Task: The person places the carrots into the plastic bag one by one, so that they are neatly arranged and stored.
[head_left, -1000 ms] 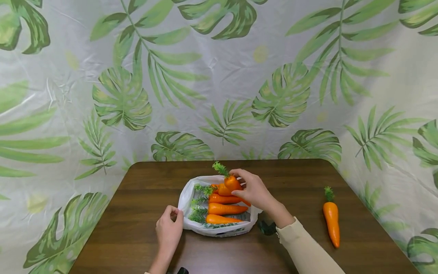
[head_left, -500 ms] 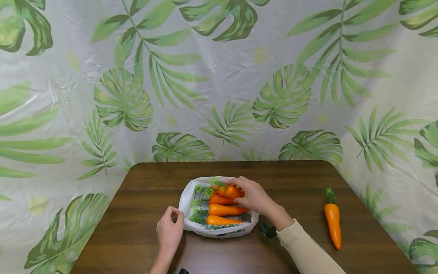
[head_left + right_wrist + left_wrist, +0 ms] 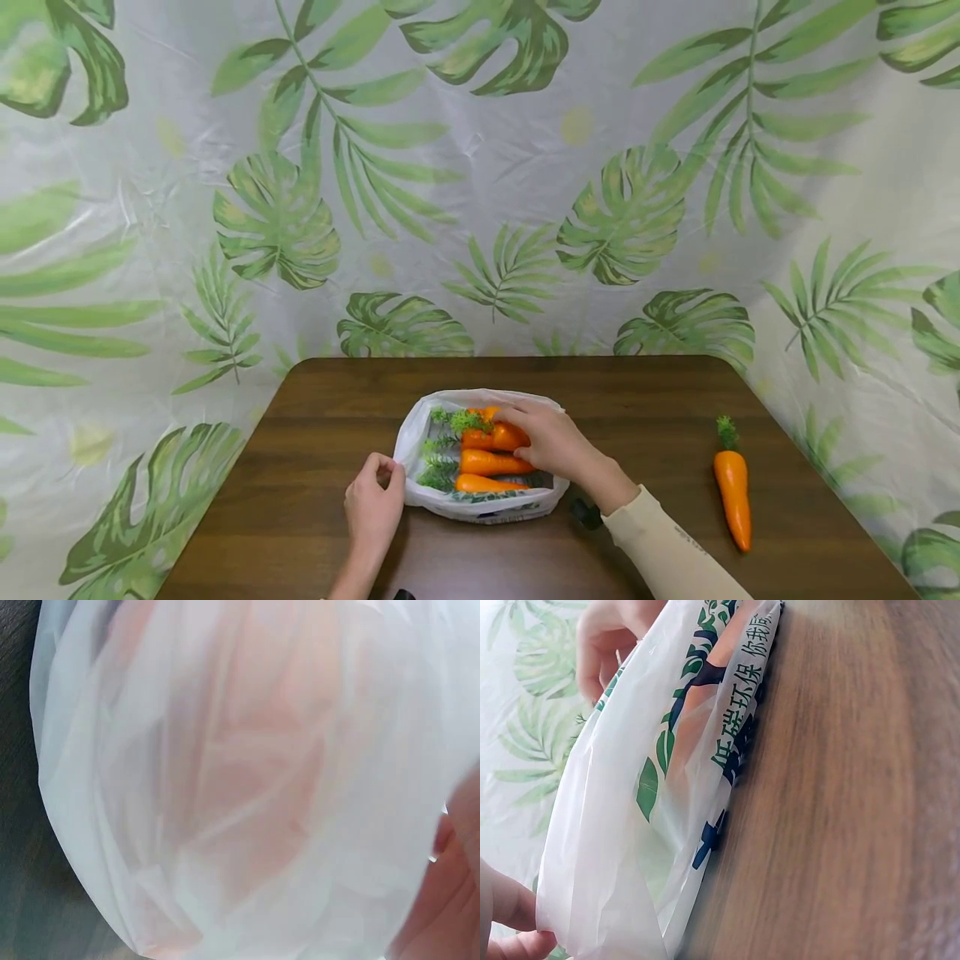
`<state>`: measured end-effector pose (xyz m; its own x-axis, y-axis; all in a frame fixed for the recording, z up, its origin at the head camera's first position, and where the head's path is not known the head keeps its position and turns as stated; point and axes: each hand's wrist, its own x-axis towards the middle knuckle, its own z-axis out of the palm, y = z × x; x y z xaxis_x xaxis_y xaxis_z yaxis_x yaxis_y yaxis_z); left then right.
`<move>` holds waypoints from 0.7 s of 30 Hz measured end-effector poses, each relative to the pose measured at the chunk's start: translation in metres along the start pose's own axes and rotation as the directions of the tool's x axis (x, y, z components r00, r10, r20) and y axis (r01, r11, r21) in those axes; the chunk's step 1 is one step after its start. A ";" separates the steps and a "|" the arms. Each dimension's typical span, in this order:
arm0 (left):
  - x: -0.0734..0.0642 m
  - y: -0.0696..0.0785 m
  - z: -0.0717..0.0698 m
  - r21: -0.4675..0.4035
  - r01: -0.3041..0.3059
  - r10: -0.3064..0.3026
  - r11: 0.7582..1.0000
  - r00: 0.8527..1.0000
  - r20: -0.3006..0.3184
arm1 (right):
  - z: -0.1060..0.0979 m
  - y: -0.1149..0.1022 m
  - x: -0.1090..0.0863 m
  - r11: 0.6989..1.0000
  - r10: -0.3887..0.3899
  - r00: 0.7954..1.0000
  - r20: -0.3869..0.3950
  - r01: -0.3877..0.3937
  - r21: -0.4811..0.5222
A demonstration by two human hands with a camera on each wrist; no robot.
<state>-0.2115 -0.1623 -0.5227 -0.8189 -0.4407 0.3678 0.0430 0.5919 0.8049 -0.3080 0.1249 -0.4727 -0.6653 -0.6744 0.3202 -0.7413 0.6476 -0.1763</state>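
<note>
A white plastic bag (image 3: 411, 454) lies with its mouth spread on the table, several orange carrots with green tops inside, among them a front carrot (image 3: 483, 482). My left hand (image 3: 372, 500) pinches the bag's left rim between thumb and finger; the left wrist view shows those fingers (image 3: 514, 904) at the bag's edge. Reaching in over the right rim, my right hand (image 3: 555, 443) holds a carrot (image 3: 508, 437) on top of the others, its tip hidden under the hand. Thin plastic fills most of the right wrist view, orange showing through, with the hand (image 3: 450, 900) at the right edge.
A single carrot (image 3: 732, 496) lies on the wooden table (image 3: 645, 400) to the right, apart from the bag. Behind the table hangs a leaf-patterned curtain (image 3: 517, 183). Dark wrist camera parts (image 3: 587, 512) show near the right wrist.
My right hand has lowered its carrot from above the rim into the bag and nearer to me, laying it over the others. My left hand has stayed on the rim.
</note>
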 end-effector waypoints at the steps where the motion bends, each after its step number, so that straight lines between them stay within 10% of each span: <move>1: 0.000 0.000 0.000 0.001 0.002 -0.002 1.000 1.000 0.001 | 0.001 0.000 0.000 1.000 -0.017 1.000 -0.005 0.017 -0.016; 9: 0.000 0.000 0.000 0.007 0.004 -0.004 1.000 1.000 0.001 | 0.007 0.000 0.001 0.992 -0.091 0.995 -0.045 0.087 -0.092; 21: 0.001 -0.001 0.000 0.004 -0.001 0.001 1.000 1.000 -0.004 | -0.005 -0.008 -0.004 0.999 0.046 0.999 -0.004 -0.046 -0.013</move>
<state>-0.2122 -0.1634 -0.5235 -0.8167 -0.4427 0.3700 0.0412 0.5949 0.8027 -0.2991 0.1244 -0.4682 -0.6982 -0.6425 0.3159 -0.7088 0.6825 -0.1785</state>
